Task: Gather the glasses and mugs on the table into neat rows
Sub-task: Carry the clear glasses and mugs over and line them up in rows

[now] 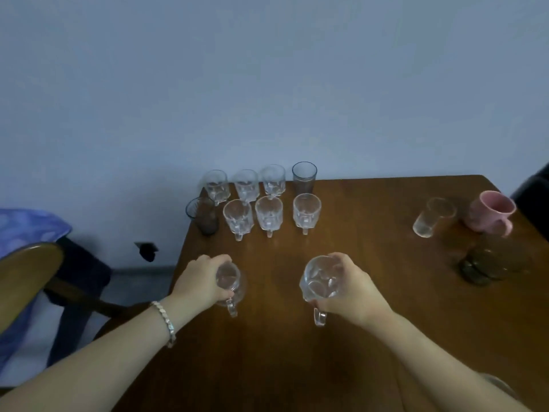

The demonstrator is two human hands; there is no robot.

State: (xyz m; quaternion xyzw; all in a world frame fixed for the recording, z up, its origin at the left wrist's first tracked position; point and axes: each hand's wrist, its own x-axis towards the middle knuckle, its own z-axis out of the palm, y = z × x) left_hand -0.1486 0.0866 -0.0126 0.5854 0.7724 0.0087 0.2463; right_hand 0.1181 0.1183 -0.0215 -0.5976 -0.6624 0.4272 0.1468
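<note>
On the brown wooden table [371, 263] stand two rows of glassware at the far left corner. The back row has three clear mugs [246, 184] and a dark tumbler [304, 176]. The front row has a dark tumbler [203, 215] and three clear mugs [269, 214]. My left hand [202, 281] grips a clear glass mug [231, 288] from above, its handle toward me. My right hand [347, 288] holds another clear glass mug [319, 282] by the rim. At the right stand a clear tumbler [432, 217], a pink mug [491, 212] and a dark glass piece [487, 263].
A wooden chair [32, 263] with blue cloth stands left of the table. A dark chair [531, 197] sits at the far right. A pale blue wall rises behind the table's far edge. A bracelet is on my left wrist.
</note>
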